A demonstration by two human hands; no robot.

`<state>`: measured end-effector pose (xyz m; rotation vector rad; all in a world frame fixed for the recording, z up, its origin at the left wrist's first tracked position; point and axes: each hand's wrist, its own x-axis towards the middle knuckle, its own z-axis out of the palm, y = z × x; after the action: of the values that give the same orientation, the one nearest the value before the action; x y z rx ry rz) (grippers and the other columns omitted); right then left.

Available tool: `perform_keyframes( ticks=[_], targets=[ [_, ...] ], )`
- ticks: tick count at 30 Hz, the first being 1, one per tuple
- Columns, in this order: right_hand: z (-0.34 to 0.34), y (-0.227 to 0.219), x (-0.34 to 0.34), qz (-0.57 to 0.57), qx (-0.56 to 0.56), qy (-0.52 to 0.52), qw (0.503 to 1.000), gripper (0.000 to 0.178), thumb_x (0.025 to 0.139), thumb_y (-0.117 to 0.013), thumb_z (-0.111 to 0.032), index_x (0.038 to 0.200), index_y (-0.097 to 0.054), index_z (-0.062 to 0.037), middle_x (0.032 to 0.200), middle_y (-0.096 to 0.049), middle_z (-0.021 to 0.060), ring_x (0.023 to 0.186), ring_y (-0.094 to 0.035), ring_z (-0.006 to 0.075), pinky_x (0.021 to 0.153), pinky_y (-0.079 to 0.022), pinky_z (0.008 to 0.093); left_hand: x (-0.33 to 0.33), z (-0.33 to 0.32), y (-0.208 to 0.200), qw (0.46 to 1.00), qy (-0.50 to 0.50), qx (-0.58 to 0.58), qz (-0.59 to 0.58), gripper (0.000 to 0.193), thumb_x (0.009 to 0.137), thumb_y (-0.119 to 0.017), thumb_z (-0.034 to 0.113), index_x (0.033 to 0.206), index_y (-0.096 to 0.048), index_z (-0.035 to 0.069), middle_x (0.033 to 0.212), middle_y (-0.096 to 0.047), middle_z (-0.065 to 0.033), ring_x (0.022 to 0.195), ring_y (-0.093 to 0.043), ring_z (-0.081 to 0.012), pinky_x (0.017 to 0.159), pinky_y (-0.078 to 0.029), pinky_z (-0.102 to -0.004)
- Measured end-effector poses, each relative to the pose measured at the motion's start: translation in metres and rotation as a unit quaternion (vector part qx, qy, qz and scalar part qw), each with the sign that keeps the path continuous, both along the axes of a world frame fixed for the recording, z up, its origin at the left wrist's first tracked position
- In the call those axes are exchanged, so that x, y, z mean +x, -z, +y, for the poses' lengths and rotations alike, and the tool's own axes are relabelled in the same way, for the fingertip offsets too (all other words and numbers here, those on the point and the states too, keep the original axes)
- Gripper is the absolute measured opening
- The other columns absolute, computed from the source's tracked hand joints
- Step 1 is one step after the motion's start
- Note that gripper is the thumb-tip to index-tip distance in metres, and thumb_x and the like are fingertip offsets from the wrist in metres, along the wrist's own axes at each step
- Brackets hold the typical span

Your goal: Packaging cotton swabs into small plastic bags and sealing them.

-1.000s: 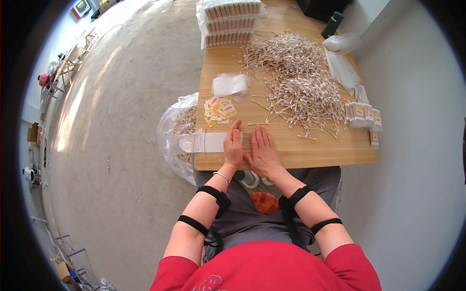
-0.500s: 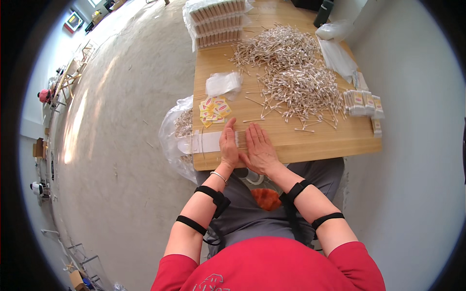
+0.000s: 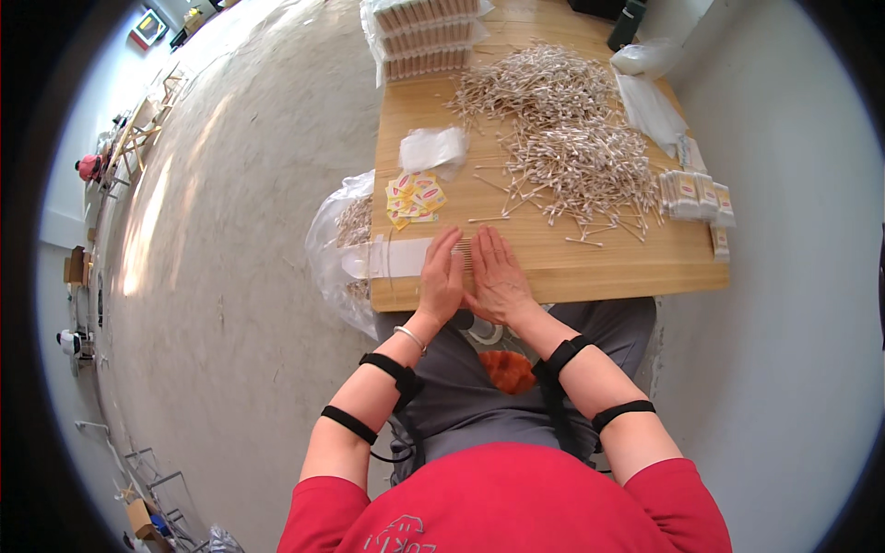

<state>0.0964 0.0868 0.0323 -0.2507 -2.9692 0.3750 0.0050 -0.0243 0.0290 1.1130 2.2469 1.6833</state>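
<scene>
Many swabs lie in a heap on the wooden surface. Toward the person from the heap, and left of its near end, a short row of swabs, side by side, stands between the left hand and the right hand. The left grip pinches nothing visible: its fingers are straight and together, palm turned in against the row. The right grip lies flat, fingers extended and together, along the row's other side.

Left of the heap, past the left hand, a white strip reaches the surface's left edge. Beyond that edge, a clear bag holds more swabs. Left of the heap too are yellow cards and, just beyond them, clear sleeves. Far left of the heap, tiers of plastic packages hold rows of sticks. Right of the heap's near end, small packs, filled with swabs, crowd the right edge; a plastic bag lies flat farther up. A dark bottle stands beyond the heap, to the right. Between the heap and the near edge, plain wood runs from the right hand to the right edge.
</scene>
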Motion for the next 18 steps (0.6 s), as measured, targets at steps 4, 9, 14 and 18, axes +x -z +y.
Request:
perform_keyframes(
  ticks=[4, 9, 14, 18],
  targets=[
    [0.000, -0.002, 0.000, 0.001, -0.011, 0.003, 1.000, 0.091, 0.077, -0.058, -0.044, 0.141, -0.021, 0.0101, 0.148, -0.019, 0.0271, 0.140, -0.017, 0.0380, 0.116, -0.013, 0.0439, 0.015, -0.032, -0.008, 0.982, 0.008, -0.137, 0.128, 0.040, 0.085, -0.060, 0.018, 0.123, -0.056, 0.006, 0.111, -0.052, -0.0138, 0.107, -0.046, -0.0327, 0.096, -0.036, -0.0403],
    [0.000, 0.001, 0.000, 0.022, -0.003, -0.001, 1.000, 0.089, 0.075, -0.056, -0.038, 0.140, -0.021, 0.0104, 0.148, -0.021, 0.0279, 0.140, -0.018, 0.0387, 0.115, -0.015, 0.0441, 0.021, -0.036, -0.015, 0.949, 0.052, -0.238, 0.200, 0.045, 0.087, -0.058, 0.029, 0.128, -0.054, 0.010, 0.101, -0.049, -0.0105, 0.098, -0.044, -0.0285, 0.090, -0.031, -0.0408],
    [-0.001, 0.002, -0.001, 0.030, 0.012, 0.003, 0.999, 0.087, 0.074, -0.056, -0.037, 0.139, -0.024, 0.0104, 0.147, -0.022, 0.0279, 0.140, -0.019, 0.0385, 0.115, -0.016, 0.0441, 0.019, -0.036, -0.013, 0.942, 0.071, -0.257, 0.205, 0.049, 0.087, -0.057, 0.032, 0.131, -0.050, 0.012, 0.101, -0.049, -0.0094, 0.098, -0.044, -0.0278, 0.093, -0.028, -0.0418],
    [0.000, -0.001, 0.001, 0.029, 0.010, 0.002, 1.000, 0.088, 0.073, -0.057, -0.037, 0.139, -0.025, 0.0104, 0.147, -0.022, 0.0279, 0.140, -0.019, 0.0383, 0.115, -0.016, 0.0441, 0.019, -0.037, -0.011, 0.940, 0.073, -0.251, 0.220, 0.052, 0.088, -0.056, 0.033, 0.134, -0.047, 0.011, 0.102, -0.048, -0.0105, 0.099, -0.044, -0.0284, 0.094, -0.028, -0.0416]
  ],
)
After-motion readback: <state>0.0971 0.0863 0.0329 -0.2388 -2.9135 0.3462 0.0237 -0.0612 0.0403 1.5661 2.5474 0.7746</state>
